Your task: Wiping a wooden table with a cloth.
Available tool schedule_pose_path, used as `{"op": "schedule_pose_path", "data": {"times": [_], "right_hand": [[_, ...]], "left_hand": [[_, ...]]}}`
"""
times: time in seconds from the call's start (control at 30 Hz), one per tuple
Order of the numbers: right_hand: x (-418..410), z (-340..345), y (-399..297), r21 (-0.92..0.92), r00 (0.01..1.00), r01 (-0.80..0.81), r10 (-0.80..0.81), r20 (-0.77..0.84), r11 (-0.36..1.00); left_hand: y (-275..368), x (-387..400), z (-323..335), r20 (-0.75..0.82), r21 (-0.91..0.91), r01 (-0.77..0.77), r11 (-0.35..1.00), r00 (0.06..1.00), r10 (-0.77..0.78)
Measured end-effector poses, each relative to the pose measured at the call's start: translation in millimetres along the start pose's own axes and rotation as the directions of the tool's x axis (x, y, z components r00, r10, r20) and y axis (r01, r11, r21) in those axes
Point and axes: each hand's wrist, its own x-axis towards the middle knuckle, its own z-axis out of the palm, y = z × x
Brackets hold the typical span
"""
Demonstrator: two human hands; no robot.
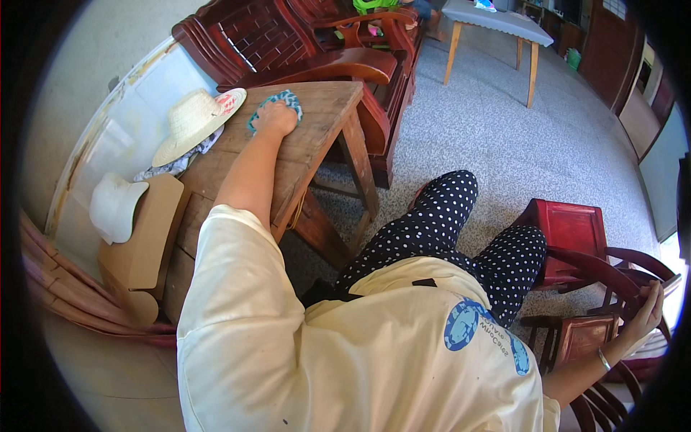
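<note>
My left hand (276,117) presses a blue-and-white patterned cloth (290,99) onto the top of a worn wooden table (318,116). The cloth is bunched beneath my fingers, close to the table's far end. At the right edge of the view, my right hand (648,308) is raised beside the curved dark-wood rail of a chair (594,267), a bracelet on its wrist. A thin greyish edge (672,283) shows at its fingertips; whether the hand grips it is unclear.
Along the wall side of the table are a straw hat (191,116) on bundled fabric (181,164) and a white cap (116,208) on a cardboard box (143,232). A carved wooden bench (270,43) adjoins the table. A red wooden stool (572,232) stands right; a cloth-covered table (491,21) is beyond.
</note>
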Motion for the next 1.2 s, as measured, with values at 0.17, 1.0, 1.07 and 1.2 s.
{"op": "schedule_pose_path", "data": {"times": [0.17, 1.0, 1.07, 1.2], "right_hand": [[-2, 8, -9, 0.048, 0.994, 0.027, -0.021, -0.108, 0.999], [0, 5, -4, 0.008, 0.995, 0.087, -0.087, -0.044, 0.996], [0, 8, -8, -0.003, 0.995, 0.066, -0.066, -0.079, 0.998], [0, 2, 0, 0.005, 0.996, 0.056, -0.055, -0.069, 0.998]], "left_hand": [[-2, -25, 2, -0.064, 0.039, -0.247, 0.968, 0.966, 0.249], [-87, -30, -29, -0.009, 0.034, 0.377, 0.926, 0.926, -0.377], [-72, -18, -18, -0.018, 0.043, 0.32, 0.946, 0.947, -0.319], [-21, -16, -10, -0.013, -0.001, 0.111, 0.994, 0.994, -0.111]]}}
